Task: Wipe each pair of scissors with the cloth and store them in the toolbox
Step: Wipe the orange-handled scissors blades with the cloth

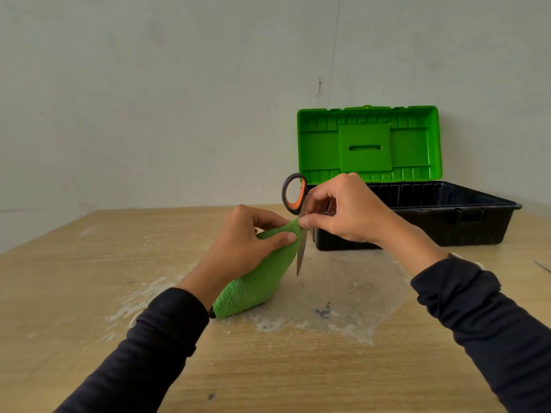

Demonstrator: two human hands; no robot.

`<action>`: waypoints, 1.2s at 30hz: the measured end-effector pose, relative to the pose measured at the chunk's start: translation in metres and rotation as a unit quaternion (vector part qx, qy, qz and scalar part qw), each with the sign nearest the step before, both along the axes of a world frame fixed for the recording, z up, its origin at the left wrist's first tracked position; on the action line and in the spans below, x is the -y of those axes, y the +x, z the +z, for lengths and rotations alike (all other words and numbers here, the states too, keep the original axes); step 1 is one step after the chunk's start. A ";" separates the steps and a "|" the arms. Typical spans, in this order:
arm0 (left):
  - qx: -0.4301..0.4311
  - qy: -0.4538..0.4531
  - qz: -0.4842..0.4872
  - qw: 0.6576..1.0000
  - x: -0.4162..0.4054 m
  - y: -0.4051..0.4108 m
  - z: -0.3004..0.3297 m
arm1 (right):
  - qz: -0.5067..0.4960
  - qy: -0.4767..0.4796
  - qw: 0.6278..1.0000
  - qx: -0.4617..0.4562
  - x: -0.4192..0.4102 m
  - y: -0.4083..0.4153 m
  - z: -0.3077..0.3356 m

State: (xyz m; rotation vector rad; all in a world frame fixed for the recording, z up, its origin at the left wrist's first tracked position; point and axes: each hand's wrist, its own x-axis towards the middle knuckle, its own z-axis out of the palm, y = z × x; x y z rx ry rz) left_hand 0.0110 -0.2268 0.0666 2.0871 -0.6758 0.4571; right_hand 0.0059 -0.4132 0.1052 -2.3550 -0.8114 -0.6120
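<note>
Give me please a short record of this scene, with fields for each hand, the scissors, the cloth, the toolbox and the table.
left hand: left hand grips the green cloth
right hand: right hand pinches the scissors near the pivot
scissors: upright, blades pointing down, black and orange handle on top, cloth against the blades
cloth: lower end rests on the table
toolbox: toolbox behind the hands, green lid raised, black tray open
table: wooden table with pale stains
</note>
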 end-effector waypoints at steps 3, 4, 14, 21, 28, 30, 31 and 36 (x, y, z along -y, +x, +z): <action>0.003 -0.007 0.007 1.000 0.000 0.000 -0.002 | -0.003 -0.001 1.000 0.002 -0.007 -0.001 -0.003; 0.006 -0.004 0.008 1.000 0.000 -0.001 -0.002 | -0.005 -0.003 1.000 0.007 -0.008 -0.001 -0.004; 0.059 0.068 0.053 0.995 -0.011 0.003 0.000 | -0.040 0.020 0.998 0.033 0.008 0.003 0.002; 0.046 0.006 0.005 0.999 0.004 -0.003 -0.001 | -0.002 0.031 0.999 0.019 -0.006 0.002 -0.006; 0.079 0.063 0.019 0.995 -0.003 -0.001 0.002 | -0.003 0.043 0.999 0.017 0.000 0.000 -0.001; 0.078 0.064 0.028 0.995 -0.007 0.000 0.002 | -0.009 0.051 0.998 0.018 0.005 0.001 0.001; 0.077 0.063 0.028 0.995 -0.008 0.000 0.002 | -0.011 0.054 0.998 0.019 0.008 0.002 0.002; 0.071 0.037 0.013 0.997 0.001 -0.003 -0.001 | -0.004 0.029 1.000 0.007 -0.004 0.003 -0.007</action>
